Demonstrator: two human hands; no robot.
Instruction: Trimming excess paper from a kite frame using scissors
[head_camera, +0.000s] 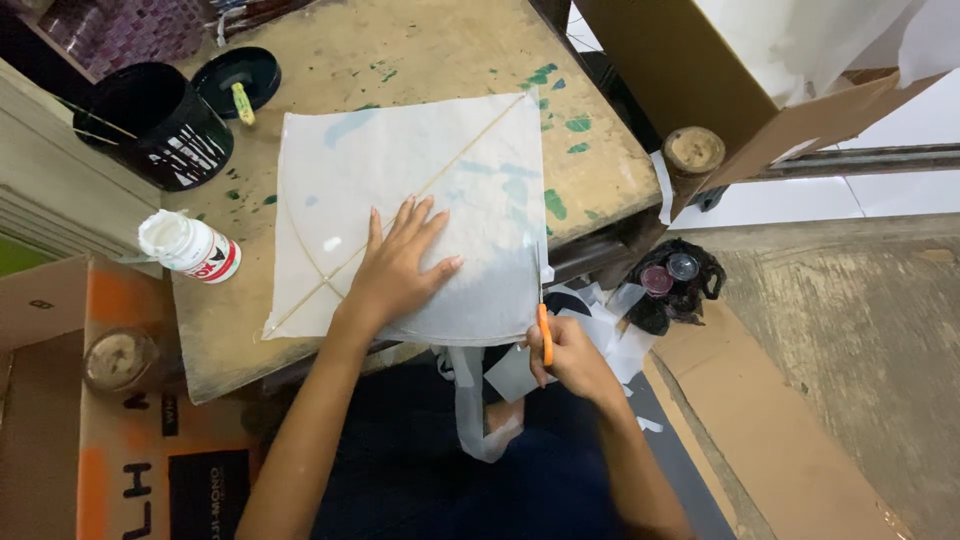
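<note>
A white paper kite sheet (470, 170) with thin crossed sticks lies on a paint-stained wooden table (420, 50). My left hand (398, 265) presses flat on the sheet near its lower middle, fingers spread. My right hand (570, 360) grips orange-handled scissors (545, 333) at the sheet's lower right corner, by the table's near edge. A cut strip of white paper (470, 400) hangs down below that edge over my lap.
A black can (160, 125) with sticks and its lid (238, 78) stand at the table's far left. A white glue bottle (188, 246) lies at the left edge. Paper scraps (610, 330), a black bag (680, 285) and cardboard boxes (700, 70) surround the table.
</note>
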